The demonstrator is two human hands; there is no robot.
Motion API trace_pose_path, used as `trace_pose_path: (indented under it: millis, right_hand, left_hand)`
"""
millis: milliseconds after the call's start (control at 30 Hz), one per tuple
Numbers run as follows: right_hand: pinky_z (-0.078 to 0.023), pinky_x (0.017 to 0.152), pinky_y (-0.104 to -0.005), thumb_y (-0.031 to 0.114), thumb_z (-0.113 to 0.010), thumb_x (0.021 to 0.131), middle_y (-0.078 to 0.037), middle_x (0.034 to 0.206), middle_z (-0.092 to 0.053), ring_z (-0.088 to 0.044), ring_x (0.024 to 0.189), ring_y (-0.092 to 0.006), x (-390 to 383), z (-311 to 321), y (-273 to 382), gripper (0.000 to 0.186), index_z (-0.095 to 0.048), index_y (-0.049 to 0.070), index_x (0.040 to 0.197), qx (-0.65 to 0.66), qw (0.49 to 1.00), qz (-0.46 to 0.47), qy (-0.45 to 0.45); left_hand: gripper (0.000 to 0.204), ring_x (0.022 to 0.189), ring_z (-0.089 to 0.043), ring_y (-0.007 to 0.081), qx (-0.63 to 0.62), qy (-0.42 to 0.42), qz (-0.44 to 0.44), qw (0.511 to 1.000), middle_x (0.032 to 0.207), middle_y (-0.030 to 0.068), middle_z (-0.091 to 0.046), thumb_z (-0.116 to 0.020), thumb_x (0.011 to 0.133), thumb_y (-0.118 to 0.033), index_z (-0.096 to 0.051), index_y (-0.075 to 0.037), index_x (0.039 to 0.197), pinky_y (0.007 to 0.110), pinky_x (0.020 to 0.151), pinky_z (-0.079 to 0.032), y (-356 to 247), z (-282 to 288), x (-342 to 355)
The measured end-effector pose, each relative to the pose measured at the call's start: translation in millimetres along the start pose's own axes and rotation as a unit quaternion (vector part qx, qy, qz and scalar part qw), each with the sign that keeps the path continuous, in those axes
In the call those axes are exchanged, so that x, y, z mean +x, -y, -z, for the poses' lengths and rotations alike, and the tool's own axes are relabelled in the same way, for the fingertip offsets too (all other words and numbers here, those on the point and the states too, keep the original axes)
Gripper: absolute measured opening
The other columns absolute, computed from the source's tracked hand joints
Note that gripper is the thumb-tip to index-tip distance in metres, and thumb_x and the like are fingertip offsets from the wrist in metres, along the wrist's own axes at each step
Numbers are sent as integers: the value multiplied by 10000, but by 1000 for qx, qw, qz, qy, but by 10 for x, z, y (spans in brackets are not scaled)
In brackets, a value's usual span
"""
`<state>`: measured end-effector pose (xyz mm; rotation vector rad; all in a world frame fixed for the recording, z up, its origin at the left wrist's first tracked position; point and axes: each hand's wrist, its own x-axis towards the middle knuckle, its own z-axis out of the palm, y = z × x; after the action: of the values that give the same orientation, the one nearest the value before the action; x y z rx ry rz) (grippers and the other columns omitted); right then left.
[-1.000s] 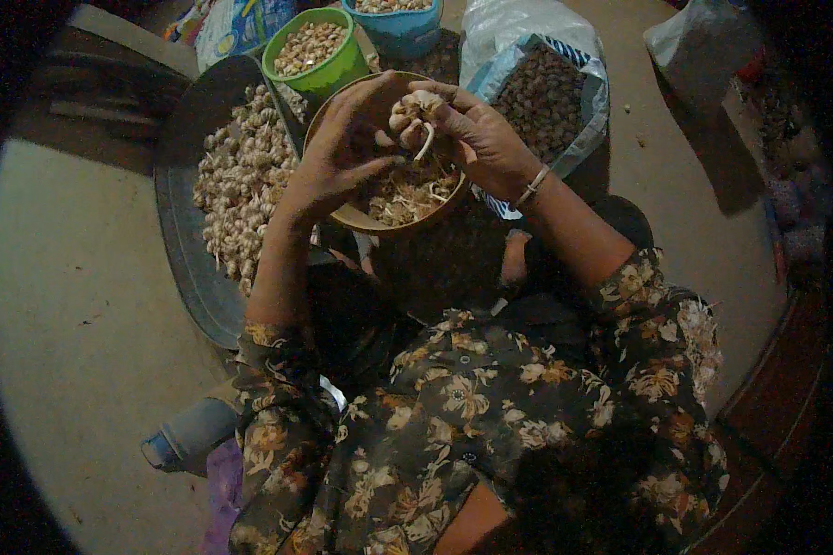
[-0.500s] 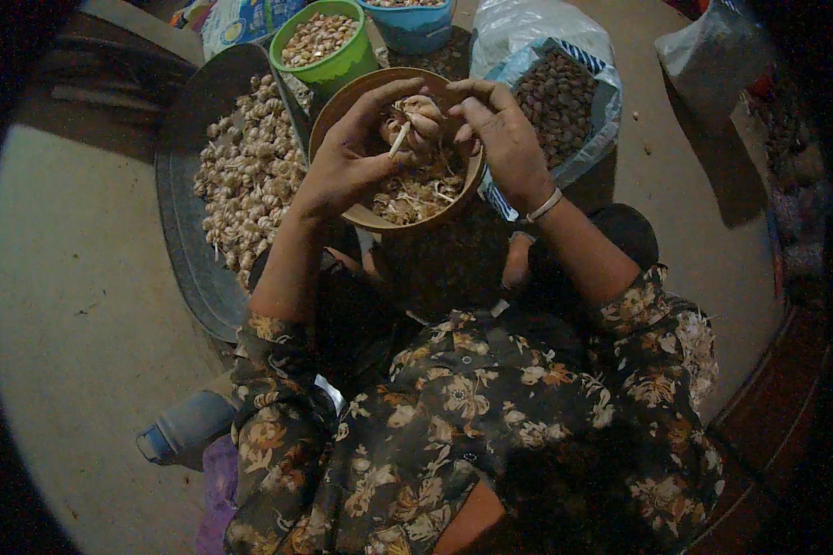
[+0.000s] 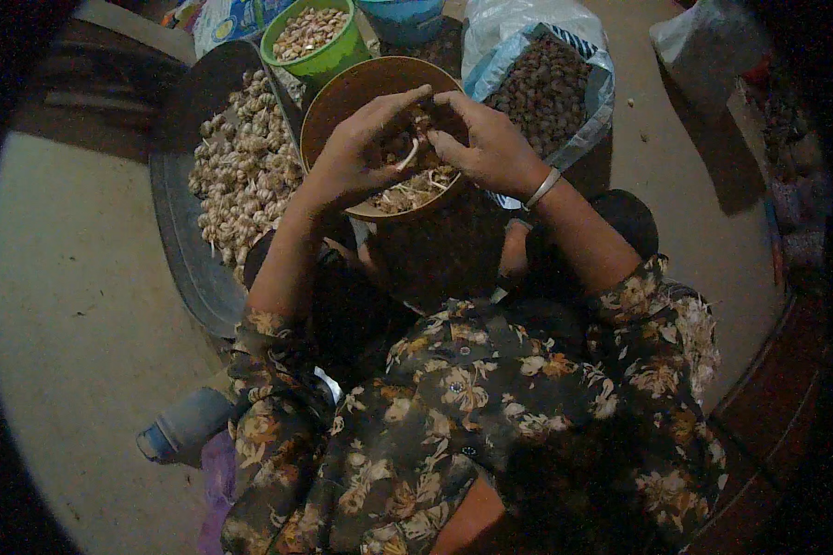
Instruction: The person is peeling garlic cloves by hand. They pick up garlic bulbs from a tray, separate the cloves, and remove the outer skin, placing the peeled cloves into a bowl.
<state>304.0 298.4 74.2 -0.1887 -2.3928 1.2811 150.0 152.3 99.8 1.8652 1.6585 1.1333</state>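
Observation:
Above a round tan bowl (image 3: pixel 338 88), both hands close around a garlic bulb (image 3: pixel 410 153). Its pale stem sticks out toward me, and most of the bulb is hidden by the fingers. My left hand (image 3: pixel 354 150) wraps the bulb from the left, thumb below and fingers over the far side. My right hand (image 3: pixel 493 143) grips it from the right with bent fingers and thumb; a pale bangle (image 3: pixel 544 188) circles that wrist. Dry skins and root scraps (image 3: pixel 415 194) lie in the bowl beneath the hands.
A wide dark metal pan (image 3: pixel 178 222) with many garlic bulbs (image 3: pixel 247 166) lies at left. Beyond the bowl stand a green bucket (image 3: pixel 347 51) of cloves and a blue bucket (image 3: pixel 403 23). An open sack (image 3: pixel 594 111) of dark brown pieces sits at right.
My right hand has moved in to the left and its fingers now press onto the bulb. The bulb is more covered. The whole view has shifted slightly.

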Motion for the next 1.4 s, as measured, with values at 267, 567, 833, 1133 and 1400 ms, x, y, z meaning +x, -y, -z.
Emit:
trace_pose_path:
  millis: [267, 567, 833, 1133, 1400]
  right_hand:
    - [-458, 774, -459, 158, -527, 793, -253, 929, -535, -553, 893, -417, -99, -88, 58, 295, -472, -27, 1016, -114, 993, 31, 26]
    - [-463, 801, -382, 140, -441, 906, -182, 1010, -544, -569, 946, -286, -43, -82, -87, 242, -477, -36, 1068, 64, 994, -89, 12]
    - [-501, 861, -321, 177, -465, 946, -85, 1057, -577, -587, 984, -162, 40, 18, 151, 238, -486, 26, 1129, 524, 808, -270, -4]
    - [-506, 654, -298, 331, -537, 917, -99, 921, -598, -599, 727, -175, 30, 7, -135, 330, -516, 16, 1013, 318, 913, -248, -62]
    - [-462, 781, -310, 391, -454, 956, -113, 928, -553, -572, 894, -197, -52, -122, -132, 374, -511, 27, 1015, 259, 958, -124, 14]
  left_hand:
    - [710, 1009, -590, 235, 13, -44, 6, 999, 1196, 129, -559, -700, 697, 8, -431, -89, 1347, 318, 824, -499, -3, -224, 11]
    - [639, 1046, -545, 126, -169, -60, 121, 976, 1162, 73, -579, -715, 734, -38, -453, -53, 1317, 280, 902, -461, -98, -236, 3]
    - [623, 1066, -541, 164, -280, -78, 136, 947, 1186, 98, -544, -733, 744, -54, -435, -51, 1292, 307, 909, -465, -135, -182, 46]
    - [577, 1063, -535, 161, -208, -119, 124, 963, 1203, 81, -531, -723, 755, -52, -461, -44, 1269, 299, 919, -450, -106, -137, 64]
    - [533, 1061, -543, 166, -45, -49, 46, 997, 1178, 84, -555, -690, 797, -80, -457, -23, 1272, 293, 921, -445, -132, -181, 54]
